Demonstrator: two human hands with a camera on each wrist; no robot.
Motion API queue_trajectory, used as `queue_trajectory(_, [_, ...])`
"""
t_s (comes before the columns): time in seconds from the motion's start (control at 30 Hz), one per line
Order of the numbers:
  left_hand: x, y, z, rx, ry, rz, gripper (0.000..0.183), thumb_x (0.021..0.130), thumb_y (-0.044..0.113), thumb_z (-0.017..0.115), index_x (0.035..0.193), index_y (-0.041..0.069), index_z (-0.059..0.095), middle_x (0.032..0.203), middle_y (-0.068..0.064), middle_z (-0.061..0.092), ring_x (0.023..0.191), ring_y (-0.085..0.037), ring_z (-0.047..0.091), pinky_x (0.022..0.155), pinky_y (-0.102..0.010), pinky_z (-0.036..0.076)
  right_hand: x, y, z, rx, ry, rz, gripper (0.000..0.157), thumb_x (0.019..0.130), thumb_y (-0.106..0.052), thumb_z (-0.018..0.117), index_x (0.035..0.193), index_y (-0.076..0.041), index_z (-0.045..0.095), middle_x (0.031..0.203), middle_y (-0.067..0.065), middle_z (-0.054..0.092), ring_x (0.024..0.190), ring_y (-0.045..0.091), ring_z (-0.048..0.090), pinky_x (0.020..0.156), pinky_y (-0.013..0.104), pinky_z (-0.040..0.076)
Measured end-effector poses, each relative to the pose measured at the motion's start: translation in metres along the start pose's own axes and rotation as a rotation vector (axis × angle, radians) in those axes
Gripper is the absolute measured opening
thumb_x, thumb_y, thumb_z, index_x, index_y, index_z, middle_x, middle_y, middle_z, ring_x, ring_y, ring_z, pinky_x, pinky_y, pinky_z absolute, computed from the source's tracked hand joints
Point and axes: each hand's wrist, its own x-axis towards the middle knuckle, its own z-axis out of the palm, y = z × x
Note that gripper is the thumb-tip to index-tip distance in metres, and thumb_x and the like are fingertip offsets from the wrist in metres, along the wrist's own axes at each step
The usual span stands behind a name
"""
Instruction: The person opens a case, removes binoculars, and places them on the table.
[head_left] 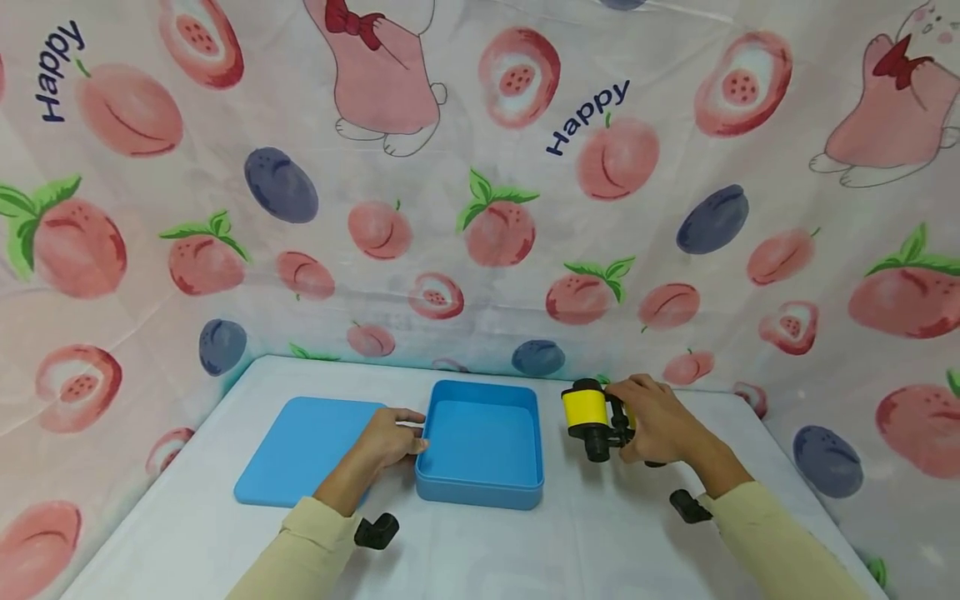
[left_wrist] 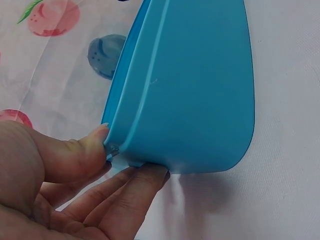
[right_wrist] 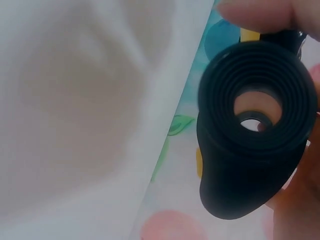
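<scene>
An open blue box (head_left: 480,493) sits on the table with its inside bare. At its left side is my left hand (head_left: 386,437). In the left wrist view, the thumb of this hand (left_wrist: 70,155) lies at the rim and the fingers lie against the outer wall of the box (left_wrist: 200,90). My right hand (head_left: 660,417) grips yellow and black binoculars (head_left: 585,408) just right of the box, apparently above the table. The right wrist view shows a black eyepiece of the binoculars (right_wrist: 215,185) up close, with part of the hand (right_wrist: 295,205) around them.
A flat blue lid (head_left: 292,454) lies left of the box, partly behind my left forearm. The white table (head_left: 585,550) ends at the back against a fruit-patterned cloth (head_left: 435,167). Black wrist devices (head_left: 377,531) stick out below both sleeves.
</scene>
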Motion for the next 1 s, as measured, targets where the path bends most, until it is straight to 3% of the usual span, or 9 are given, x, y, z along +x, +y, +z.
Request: queue_trajectory(1.0, [0.002,-0.002,-0.001,-0.010,-0.005,0.000,0.044,0.096,-0.002,0.071,0.138,-0.006,0.061,0.132,-0.029,0.068,0.112,-0.038,0.073,0.088,-0.047,0.064,-0.003,0.004,0.014,0.013,-0.010,0.016,0.089,0.060,-0.022,0.089,0.142,-0.006,0.058,0.140,0.010,0.065,0.133,0.038,0.047,0.112,0.069,0.039])
